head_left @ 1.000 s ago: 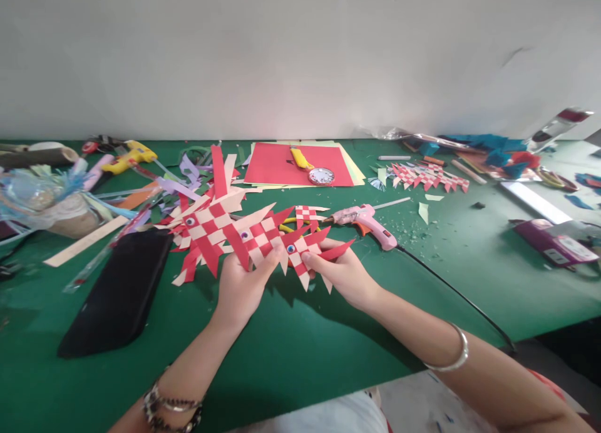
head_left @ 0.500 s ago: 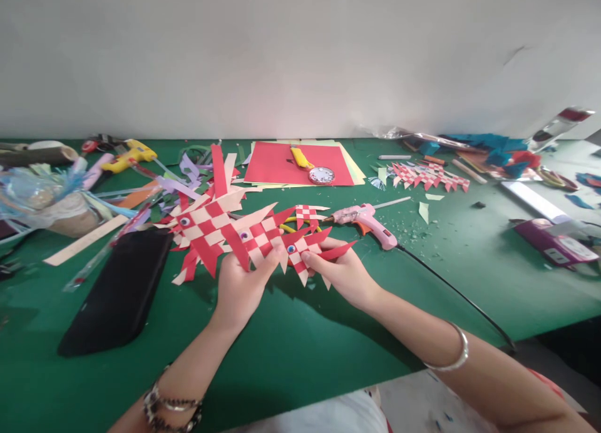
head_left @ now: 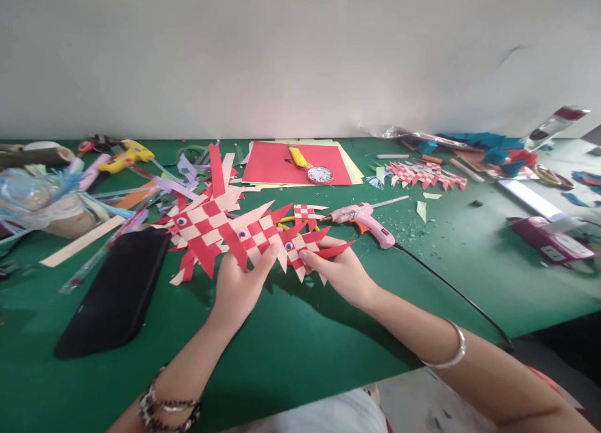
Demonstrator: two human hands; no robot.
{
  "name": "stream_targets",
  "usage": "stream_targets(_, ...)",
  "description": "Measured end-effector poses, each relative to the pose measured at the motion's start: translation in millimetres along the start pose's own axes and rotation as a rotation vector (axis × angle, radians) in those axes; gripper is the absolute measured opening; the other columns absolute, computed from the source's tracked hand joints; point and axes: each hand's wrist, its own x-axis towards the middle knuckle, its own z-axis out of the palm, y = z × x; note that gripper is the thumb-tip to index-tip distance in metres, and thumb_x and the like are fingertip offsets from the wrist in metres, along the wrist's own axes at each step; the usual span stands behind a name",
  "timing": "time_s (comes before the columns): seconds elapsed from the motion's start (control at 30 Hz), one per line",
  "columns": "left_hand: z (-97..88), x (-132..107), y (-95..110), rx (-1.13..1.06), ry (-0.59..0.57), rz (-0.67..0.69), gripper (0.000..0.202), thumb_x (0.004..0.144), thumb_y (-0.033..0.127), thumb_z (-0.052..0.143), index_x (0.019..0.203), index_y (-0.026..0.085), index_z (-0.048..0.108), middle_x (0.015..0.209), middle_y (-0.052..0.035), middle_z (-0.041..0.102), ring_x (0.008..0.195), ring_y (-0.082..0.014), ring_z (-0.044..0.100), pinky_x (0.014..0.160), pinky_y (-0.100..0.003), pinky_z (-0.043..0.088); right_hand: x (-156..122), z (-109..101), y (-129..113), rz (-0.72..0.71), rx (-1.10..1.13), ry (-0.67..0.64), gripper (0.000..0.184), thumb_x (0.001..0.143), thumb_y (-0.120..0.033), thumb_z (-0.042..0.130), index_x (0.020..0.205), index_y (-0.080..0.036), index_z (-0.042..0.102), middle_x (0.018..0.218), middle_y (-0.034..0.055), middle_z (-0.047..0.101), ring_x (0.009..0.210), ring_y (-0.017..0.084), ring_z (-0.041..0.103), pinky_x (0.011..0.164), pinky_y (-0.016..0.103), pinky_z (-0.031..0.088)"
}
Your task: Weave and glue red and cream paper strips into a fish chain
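Woven red-and-cream paper fish with googly eyes are lined up in front of me. My left hand [head_left: 241, 280] is closed, thumb on top, on the middle paper fish [head_left: 260, 238]. Left of it, a larger paper fish [head_left: 203, 226] overlaps it; what supports that one is hidden. Between the thumb and fingers of my right hand [head_left: 345, 270] is the smallest paper fish [head_left: 298, 253], its head against the tail of the middle one. Whether the two are joined I cannot tell. Behind them a tiny woven piece [head_left: 306, 214] lies near yellow-handled scissors, mostly hidden.
A pink glue gun [head_left: 361, 217] lies just beyond my right hand, its cord running to the table edge. A black phone [head_left: 115, 295] is at left. Red paper sheets [head_left: 263, 161] lie at the back, with a box of googly eyes [head_left: 320, 174]. Paper scraps clutter both sides.
Both hands still hold the fish in nearly the same place. The smallest fish has shifted very slightly up towards the middle one; the whole view has drifted a little left.
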Motion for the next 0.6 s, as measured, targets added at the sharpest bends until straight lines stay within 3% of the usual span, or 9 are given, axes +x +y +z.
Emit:
stream_targets(0.47,-5.4,3,8,-0.018,-0.176,-0.017,0.014,0.069,0.034,0.065,0.071,0.021,0.069,0.068,-0.0017,0.071,0.071,-0.0235,0.067,0.060,-0.029,0.054,2,-4,6,-0.012,0.063,-0.027,0.023,0.071,-0.042,0.065,0.073,-0.019,0.063,0.068,0.0000,0.060,0.058,0.011,0.052,0.055,0.025,0.044)
stream_targets(0.6,-6.5,4,9,-0.006,-0.167,-0.021,0.013,0.068,0.034,0.066,0.067,0.021,0.069,0.066,-0.0010,0.071,0.072,-0.0245,0.067,0.064,-0.031,0.055,2,-5,8,-0.009,0.055,-0.047,0.022,0.074,-0.041,0.063,0.073,-0.019,0.062,0.065,-0.0004,0.057,0.057,0.011,0.050,0.055,0.025,0.042)
